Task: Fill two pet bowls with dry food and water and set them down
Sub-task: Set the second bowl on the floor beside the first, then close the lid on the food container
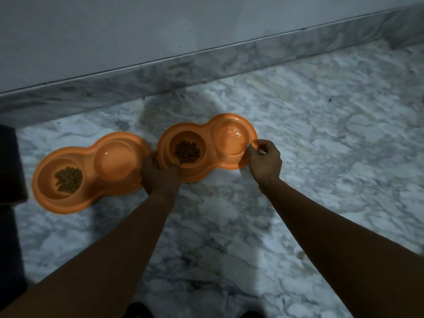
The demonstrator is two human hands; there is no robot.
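Note:
Two orange double pet bowls lie side by side on the marble floor. The left bowl (89,198) holds brown dry food (68,179) in its left cup and water in its right cup. The right bowl (207,131) holds dry food (187,151) in its left cup and water (231,140) in its right cup. My left hand (159,174) grips the right bowl's left rim. My right hand (265,161) pinches its right rim. The bowl looks flat on the floor.
A marble skirting (206,65) and a pale wall run behind the bowls. A dark object (10,164) stands at the left edge beside the left bowl. Bare marble floor (332,145) stretches to the right and toward me.

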